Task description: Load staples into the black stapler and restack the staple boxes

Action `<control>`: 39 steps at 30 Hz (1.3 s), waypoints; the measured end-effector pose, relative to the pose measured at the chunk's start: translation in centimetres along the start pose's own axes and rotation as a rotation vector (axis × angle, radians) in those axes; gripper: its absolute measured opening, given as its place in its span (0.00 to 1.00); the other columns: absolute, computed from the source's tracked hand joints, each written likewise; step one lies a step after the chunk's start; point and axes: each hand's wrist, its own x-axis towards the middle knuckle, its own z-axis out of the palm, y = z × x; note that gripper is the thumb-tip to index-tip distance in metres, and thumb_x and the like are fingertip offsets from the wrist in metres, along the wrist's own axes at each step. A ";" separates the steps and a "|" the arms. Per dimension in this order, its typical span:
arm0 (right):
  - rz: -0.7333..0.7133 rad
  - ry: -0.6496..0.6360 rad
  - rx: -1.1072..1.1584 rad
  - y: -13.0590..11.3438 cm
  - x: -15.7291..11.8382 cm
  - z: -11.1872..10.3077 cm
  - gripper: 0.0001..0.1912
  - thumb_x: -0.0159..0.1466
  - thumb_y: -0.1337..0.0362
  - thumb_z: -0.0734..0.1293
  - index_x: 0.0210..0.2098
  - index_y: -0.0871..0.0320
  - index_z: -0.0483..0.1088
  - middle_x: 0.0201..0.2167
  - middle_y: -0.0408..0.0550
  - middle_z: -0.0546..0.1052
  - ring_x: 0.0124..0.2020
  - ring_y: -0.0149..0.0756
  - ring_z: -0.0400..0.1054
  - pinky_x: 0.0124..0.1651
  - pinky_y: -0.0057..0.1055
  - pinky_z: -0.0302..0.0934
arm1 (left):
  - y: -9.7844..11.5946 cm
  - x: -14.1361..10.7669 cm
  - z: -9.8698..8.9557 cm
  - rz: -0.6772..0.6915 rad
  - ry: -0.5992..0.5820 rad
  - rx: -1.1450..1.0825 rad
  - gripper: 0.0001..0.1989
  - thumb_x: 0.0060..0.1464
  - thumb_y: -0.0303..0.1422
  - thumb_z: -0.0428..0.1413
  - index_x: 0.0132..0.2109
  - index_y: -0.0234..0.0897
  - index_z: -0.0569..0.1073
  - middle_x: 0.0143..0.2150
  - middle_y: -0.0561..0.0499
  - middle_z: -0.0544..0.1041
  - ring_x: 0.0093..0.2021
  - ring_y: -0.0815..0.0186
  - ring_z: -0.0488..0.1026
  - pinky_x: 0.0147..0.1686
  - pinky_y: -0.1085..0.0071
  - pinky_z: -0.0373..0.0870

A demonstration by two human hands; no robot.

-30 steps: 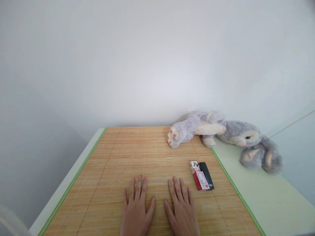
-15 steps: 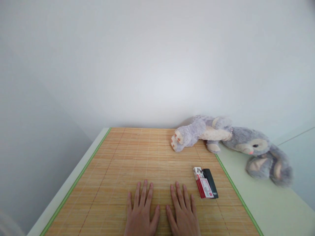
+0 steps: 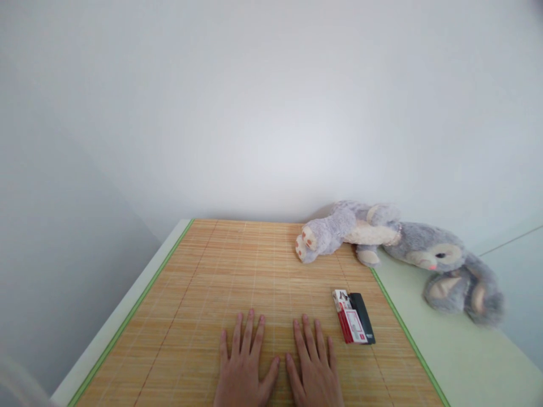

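My left hand (image 3: 243,364) lies palm down on the bamboo mat (image 3: 203,294), its fingers stretched out and apart. Beside it, my right hand (image 3: 313,364) rests flat in the same way, the two thumbs close but not touching. Neither hand holds anything. To the right of my right hand lie a black stapler-like item (image 3: 363,317) and, against it, small red and white boxes (image 3: 352,323) with printed labels. The writing is too small to read.
A grey plush rabbit (image 3: 369,232) lies on its side along the back right, its head and ears past the mat's green edge on the pale tabletop (image 3: 458,345). A white wall (image 3: 271,113) rises behind the table.
The view has tilted very slightly. Both hands stay flat on the mat; the left thumb has spread a little toward the right. The boxes and the plush rabbit have not moved.
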 end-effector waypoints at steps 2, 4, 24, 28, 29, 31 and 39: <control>0.002 0.005 0.001 0.0 0.0 0.0 0.35 0.73 0.48 0.55 0.75 0.42 0.42 0.76 0.42 0.49 0.76 0.58 0.42 0.72 0.67 0.42 | 0.0 0.0 -0.1 0.002 -0.007 -0.003 0.38 0.65 0.49 0.51 0.76 0.51 0.47 0.78 0.50 0.51 0.77 0.45 0.45 0.73 0.38 0.34; 0.001 0.002 -0.003 -0.1 -0.1 -0.2 0.35 0.73 0.48 0.55 0.76 0.43 0.42 0.76 0.42 0.48 0.76 0.58 0.42 0.72 0.67 0.42 | 0.0 -0.1 -0.2 0.003 -0.014 -0.008 0.38 0.65 0.48 0.50 0.76 0.51 0.46 0.78 0.51 0.50 0.77 0.46 0.46 0.73 0.38 0.34; 0.018 -0.058 -0.011 -0.9 -0.3 -2.4 0.35 0.74 0.48 0.53 0.76 0.45 0.40 0.77 0.41 0.42 0.78 0.52 0.34 0.74 0.62 0.40 | 0.3 -0.1 -0.7 0.014 -0.040 0.025 0.36 0.67 0.44 0.48 0.76 0.49 0.46 0.79 0.52 0.47 0.78 0.49 0.42 0.73 0.42 0.38; 0.029 -0.069 -0.011 -1.0 -0.3 -2.7 0.35 0.74 0.47 0.53 0.76 0.45 0.39 0.77 0.40 0.42 0.78 0.51 0.33 0.74 0.61 0.40 | 0.1 -0.2 -0.5 0.021 -0.023 0.036 0.36 0.67 0.43 0.49 0.76 0.48 0.46 0.79 0.52 0.47 0.77 0.49 0.43 0.73 0.42 0.41; 0.031 -0.071 -0.013 -1.0 -0.4 -2.7 0.35 0.74 0.47 0.53 0.76 0.45 0.39 0.77 0.40 0.41 0.78 0.51 0.33 0.74 0.61 0.40 | 0.1 -0.2 -0.5 0.021 -0.016 0.038 0.35 0.67 0.43 0.49 0.76 0.49 0.47 0.79 0.52 0.48 0.77 0.50 0.44 0.73 0.42 0.41; 0.033 -0.076 -0.017 -1.0 -0.4 -2.8 0.35 0.74 0.46 0.52 0.76 0.45 0.39 0.77 0.39 0.41 0.78 0.50 0.32 0.75 0.60 0.39 | 0.0 -0.3 -0.4 0.022 -0.006 0.042 0.35 0.67 0.43 0.49 0.76 0.49 0.47 0.79 0.52 0.48 0.77 0.49 0.44 0.73 0.42 0.42; 0.035 -0.088 -0.011 -1.2 -0.4 -3.6 0.34 0.74 0.48 0.52 0.76 0.44 0.37 0.77 0.37 0.39 0.78 0.48 0.30 0.75 0.59 0.38 | 0.2 -0.4 -0.5 0.030 -0.007 0.045 0.35 0.67 0.43 0.49 0.76 0.48 0.47 0.79 0.51 0.47 0.78 0.50 0.43 0.72 0.42 0.44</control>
